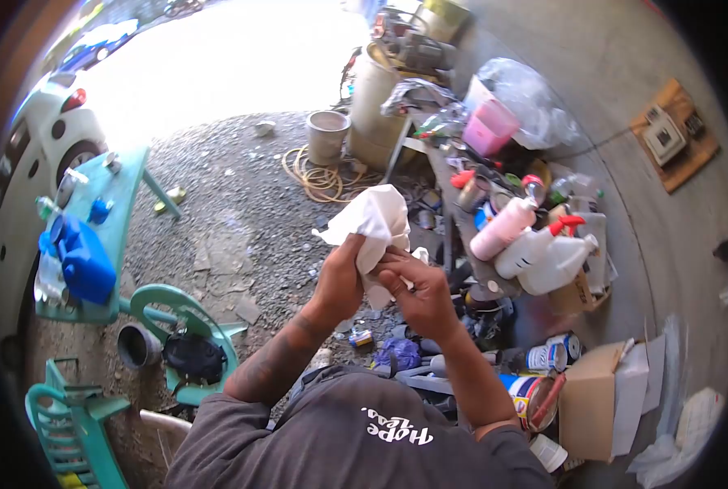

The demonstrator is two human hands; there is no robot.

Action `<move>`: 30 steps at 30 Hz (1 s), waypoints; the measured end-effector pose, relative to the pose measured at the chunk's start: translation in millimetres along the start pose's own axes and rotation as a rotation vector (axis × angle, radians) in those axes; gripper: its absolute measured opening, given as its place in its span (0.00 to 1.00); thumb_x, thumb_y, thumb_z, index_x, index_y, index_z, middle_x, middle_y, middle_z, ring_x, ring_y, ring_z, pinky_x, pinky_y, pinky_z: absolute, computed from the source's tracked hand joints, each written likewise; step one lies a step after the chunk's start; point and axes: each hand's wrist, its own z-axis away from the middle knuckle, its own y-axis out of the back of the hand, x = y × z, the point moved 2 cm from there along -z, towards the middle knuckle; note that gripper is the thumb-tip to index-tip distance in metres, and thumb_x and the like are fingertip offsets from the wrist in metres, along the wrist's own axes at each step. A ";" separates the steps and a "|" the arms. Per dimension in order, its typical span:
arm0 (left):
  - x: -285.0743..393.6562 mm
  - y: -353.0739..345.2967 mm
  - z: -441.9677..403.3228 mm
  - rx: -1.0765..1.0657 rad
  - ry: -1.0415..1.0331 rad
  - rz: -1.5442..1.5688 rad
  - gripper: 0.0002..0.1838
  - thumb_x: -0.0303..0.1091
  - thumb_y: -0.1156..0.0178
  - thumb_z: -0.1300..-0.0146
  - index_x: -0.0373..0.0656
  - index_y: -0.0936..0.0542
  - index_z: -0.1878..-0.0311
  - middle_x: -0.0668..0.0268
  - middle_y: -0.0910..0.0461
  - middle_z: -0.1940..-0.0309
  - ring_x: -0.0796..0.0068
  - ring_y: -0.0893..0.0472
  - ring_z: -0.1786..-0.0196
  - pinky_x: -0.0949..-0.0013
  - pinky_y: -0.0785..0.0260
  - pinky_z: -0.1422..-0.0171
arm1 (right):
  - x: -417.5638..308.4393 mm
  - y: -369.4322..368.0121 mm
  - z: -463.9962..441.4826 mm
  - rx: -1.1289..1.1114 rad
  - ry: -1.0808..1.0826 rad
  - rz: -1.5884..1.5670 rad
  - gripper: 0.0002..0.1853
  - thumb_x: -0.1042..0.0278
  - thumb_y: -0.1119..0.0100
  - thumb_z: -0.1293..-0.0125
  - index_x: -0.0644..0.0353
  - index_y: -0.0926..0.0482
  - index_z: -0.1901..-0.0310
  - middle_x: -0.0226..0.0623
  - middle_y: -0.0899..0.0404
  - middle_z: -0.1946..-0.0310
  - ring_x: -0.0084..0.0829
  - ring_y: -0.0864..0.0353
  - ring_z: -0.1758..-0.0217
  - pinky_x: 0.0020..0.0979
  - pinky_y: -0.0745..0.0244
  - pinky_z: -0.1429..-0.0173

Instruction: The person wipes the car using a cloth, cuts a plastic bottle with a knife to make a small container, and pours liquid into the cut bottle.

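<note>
A crumpled white cloth is held up in front of my chest, between both hands. My left hand has its fingers closed on the cloth's lower left side. On the right, my right hand grips the lower part of the same cloth, with the fingers bent. Folds of the cloth spread out above and to the left of the hands. Parts of the fingers are hidden behind the fabric and behind each other.
To the right, a cluttered bench carries a pink bottle, a white spray bottle and a pink container. A green table with a blue jug stands left. A green chair, bucket and coiled hose are on the gravel.
</note>
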 end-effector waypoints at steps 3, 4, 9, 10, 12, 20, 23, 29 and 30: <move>27.0 54.6 11.8 0.100 -0.106 -0.342 0.21 0.37 0.58 0.25 0.34 0.30 0.37 0.58 0.22 0.47 0.70 0.21 0.47 0.66 0.28 0.42 | 29.8 -26.8 -30.5 -0.218 -0.186 -0.363 0.13 0.69 0.42 0.31 0.70 0.22 0.51 0.46 0.20 0.47 0.28 0.24 0.41 0.31 0.32 0.36; 37.4 66.5 18.2 0.148 -0.158 -0.495 0.19 0.33 0.54 0.26 0.34 0.30 0.37 0.58 0.22 0.47 0.68 0.20 0.48 0.65 0.28 0.41 | 7.9 -31.7 -47.7 -0.310 -0.122 -0.119 0.15 0.67 0.38 0.33 0.68 0.24 0.50 0.43 0.19 0.49 0.27 0.23 0.44 0.30 0.31 0.38; 91.7 98.0 46.7 0.331 -0.253 -0.989 0.21 0.34 0.61 0.25 0.31 0.27 0.39 0.55 0.20 0.49 0.65 0.21 0.46 0.62 0.31 0.39 | 20.7 -104.8 -113.4 -0.328 -0.018 -0.173 0.12 0.74 0.37 0.38 0.68 0.23 0.54 0.35 0.17 0.62 0.22 0.19 0.58 0.28 0.25 0.52; 113.3 115.7 51.2 0.341 -0.295 -1.040 0.20 0.34 0.60 0.25 0.31 0.26 0.41 0.54 0.19 0.50 0.65 0.20 0.48 0.63 0.29 0.41 | 27.1 -108.2 -127.9 -0.427 -0.088 -0.349 0.11 0.74 0.38 0.36 0.68 0.24 0.55 0.33 0.18 0.63 0.20 0.20 0.59 0.27 0.25 0.53; 159.4 149.4 61.9 0.470 -0.167 -0.921 0.19 0.35 0.57 0.26 0.29 0.23 0.47 0.52 0.19 0.53 0.66 0.18 0.51 0.65 0.27 0.44 | 39.2 -102.8 -161.0 -0.585 -0.203 -0.557 0.08 0.72 0.40 0.34 0.65 0.24 0.56 0.30 0.19 0.64 0.17 0.22 0.60 0.24 0.26 0.54; 203.2 251.1 31.7 0.506 -0.362 -0.300 0.22 0.40 0.57 0.24 0.31 0.28 0.41 0.52 0.21 0.48 0.61 0.18 0.48 0.60 0.24 0.42 | 176.2 -144.6 -273.8 -0.298 -0.541 -1.185 0.40 0.31 0.56 0.32 0.60 0.34 0.33 0.46 0.26 0.41 0.41 0.26 0.38 0.44 0.32 0.32; 207.3 256.7 -8.3 0.290 -0.322 0.398 0.27 0.46 0.52 0.26 0.33 0.33 0.35 0.51 0.25 0.42 0.57 0.23 0.40 0.54 0.33 0.32 | 184.7 -156.0 -287.7 -0.480 -0.652 -1.880 0.44 0.28 0.56 0.35 0.63 0.35 0.33 0.46 0.28 0.38 0.45 0.28 0.37 0.48 0.35 0.31; 195.7 298.3 -96.2 0.522 -0.170 0.072 0.23 0.36 0.41 0.33 0.35 0.30 0.38 0.56 0.22 0.45 0.64 0.21 0.43 0.60 0.29 0.36 | 232.9 -144.9 -354.1 -0.572 -0.852 -1.788 0.53 0.22 0.55 0.40 0.77 0.31 0.40 0.57 0.26 0.41 0.52 0.25 0.39 0.54 0.34 0.33; 200.3 307.3 -105.4 0.555 -0.162 0.073 0.22 0.30 0.38 0.37 0.35 0.27 0.40 0.58 0.19 0.49 0.68 0.19 0.46 0.64 0.27 0.40 | 242.1 -142.0 -367.2 -0.564 -0.858 -1.586 0.52 0.22 0.56 0.39 0.76 0.31 0.40 0.56 0.25 0.42 0.51 0.25 0.39 0.53 0.34 0.32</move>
